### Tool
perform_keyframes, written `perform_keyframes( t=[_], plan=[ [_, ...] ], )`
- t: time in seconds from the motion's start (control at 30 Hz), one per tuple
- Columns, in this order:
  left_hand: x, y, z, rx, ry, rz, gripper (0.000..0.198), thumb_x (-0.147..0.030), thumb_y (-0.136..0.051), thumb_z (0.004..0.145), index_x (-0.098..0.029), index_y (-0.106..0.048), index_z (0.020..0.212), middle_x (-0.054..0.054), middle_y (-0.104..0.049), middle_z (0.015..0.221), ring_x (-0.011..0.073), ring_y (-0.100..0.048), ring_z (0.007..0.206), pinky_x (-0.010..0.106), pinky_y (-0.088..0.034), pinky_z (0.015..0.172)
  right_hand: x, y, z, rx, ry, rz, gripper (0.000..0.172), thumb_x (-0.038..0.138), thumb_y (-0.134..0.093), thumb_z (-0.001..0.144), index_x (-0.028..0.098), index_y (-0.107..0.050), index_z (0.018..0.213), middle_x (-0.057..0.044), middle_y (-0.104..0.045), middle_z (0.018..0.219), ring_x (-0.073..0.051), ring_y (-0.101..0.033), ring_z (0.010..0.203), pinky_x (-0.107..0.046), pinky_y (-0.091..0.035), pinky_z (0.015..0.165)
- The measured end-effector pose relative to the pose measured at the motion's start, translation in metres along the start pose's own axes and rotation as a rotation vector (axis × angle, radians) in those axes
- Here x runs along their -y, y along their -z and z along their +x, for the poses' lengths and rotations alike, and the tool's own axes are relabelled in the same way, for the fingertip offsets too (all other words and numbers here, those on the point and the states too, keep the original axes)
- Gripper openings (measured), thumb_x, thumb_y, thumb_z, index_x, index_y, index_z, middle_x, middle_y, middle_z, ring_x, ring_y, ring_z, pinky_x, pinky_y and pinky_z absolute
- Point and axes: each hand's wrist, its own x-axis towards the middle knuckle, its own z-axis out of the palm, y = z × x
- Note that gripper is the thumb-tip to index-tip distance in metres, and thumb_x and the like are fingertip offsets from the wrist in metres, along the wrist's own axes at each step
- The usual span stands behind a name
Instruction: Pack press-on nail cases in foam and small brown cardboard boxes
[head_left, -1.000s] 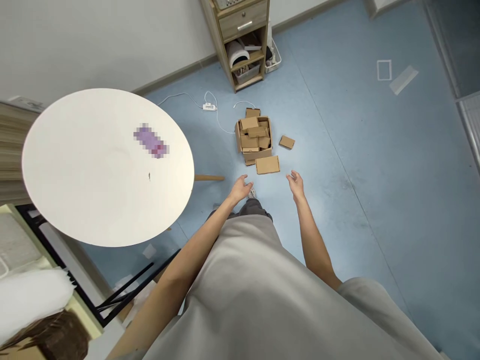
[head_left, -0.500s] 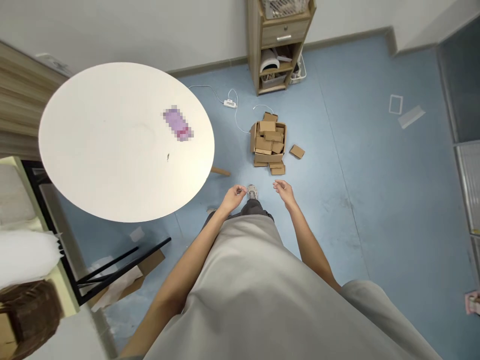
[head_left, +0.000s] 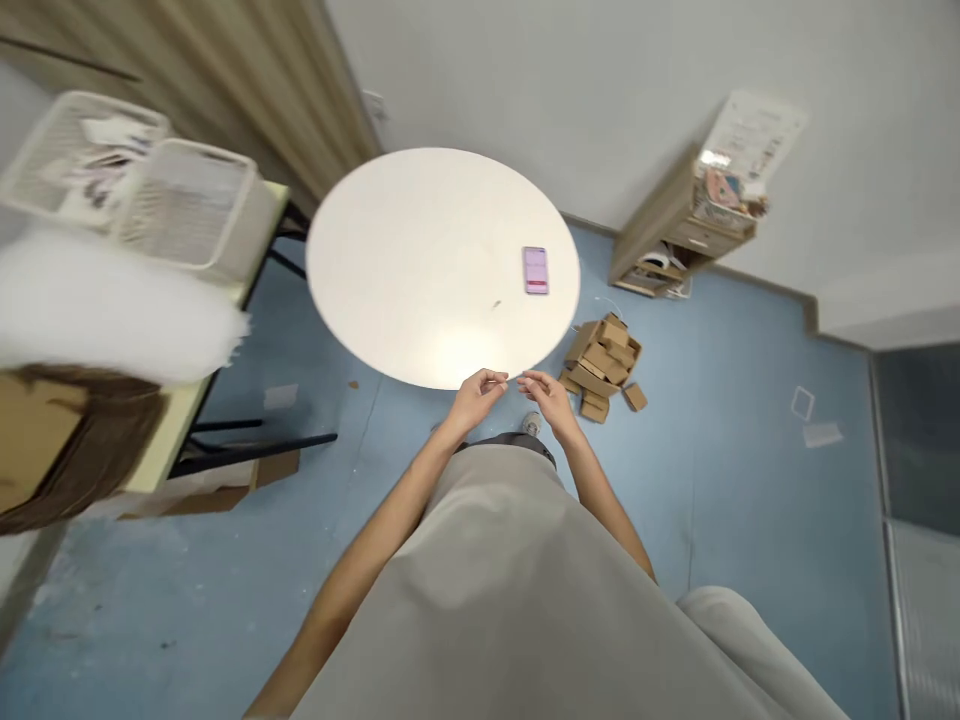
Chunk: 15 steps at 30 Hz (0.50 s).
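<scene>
Prob. workrm/storerm: round wht tbl (head_left: 420, 250), ctn pile (head_left: 609, 352) on blue flr (head_left: 757, 500), baskets (head_left: 249, 222), wd cabinet (head_left: 656, 225).

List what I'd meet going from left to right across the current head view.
White baskets, left hand, right hand, open carton filled with small boxes, white strip on the floor.

Grey shirt (head_left: 517, 580), dark trousers (head_left: 516, 439)
</scene>
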Motion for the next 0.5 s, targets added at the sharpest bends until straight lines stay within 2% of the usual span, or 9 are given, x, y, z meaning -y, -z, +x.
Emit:
perform_keyframes(
  t=[0.13, 0.23, 0.33, 0.5],
  plan=[
    [-0.003, 0.082, -0.028, -0.187, -0.007, -0.105, 0.007, -0.026, -0.072, 0.091, -0.022, -0.072, 0.097, 0.013, -0.081, 0.134, 0.0272, -0.077, 0.124, 0.047, -0.055, 0.118, 0.019, -0.1, 0.006, 0.132, 0.018, -0.021, 0.053, 0.068, -0.079, 0.092, 0.025, -0.077, 0.121, -0.013, -0.085, 0.126, -0.031, -0.082, 0.117, -0.05, -0.062, 0.111],
    [0.002, 0.129, -0.047, -0.322, -0.013, -0.204, 0.012, -0.029, -0.074, 0.092, -0.021, -0.071, 0.1, 0.013, -0.082, 0.131, 0.0272, -0.077, 0.123, 0.046, -0.056, 0.116, 0.025, -0.161, 0.008, 0.24, 0.012, -0.058, 0.053, 0.068, -0.079, 0.092, 0.025, -0.077, 0.122, -0.013, -0.084, 0.128, -0.031, -0.082, 0.116, -0.051, -0.062, 0.11],
    [0.01, 0.162, -0.061, -0.413, 0.009, -0.3, 0.018, -0.037, -0.076, 0.093, -0.021, -0.068, 0.099, 0.014, -0.082, 0.131, 0.0279, -0.077, 0.126, 0.046, -0.057, 0.115, 0.028, -0.204, 0.012, 0.351, 0.006, -0.115, 0.053, 0.069, -0.08, 0.09, 0.026, -0.078, 0.119, -0.012, -0.085, 0.124, -0.031, -0.082, 0.111, -0.05, -0.064, 0.106],
    [0.015, 0.205, -0.067, -0.46, 0.055, -0.345, 0.024, -0.044, -0.078, 0.094, -0.022, -0.067, 0.097, 0.014, -0.081, 0.134, 0.0285, -0.074, 0.132, 0.046, -0.057, 0.117, 0.034, -0.25, 0.035, 0.439, -0.02, -0.175, 0.052, 0.071, -0.079, 0.09, 0.027, -0.078, 0.117, -0.01, -0.086, 0.122, -0.03, -0.082, 0.108, -0.049, -0.064, 0.105]
  ],
)
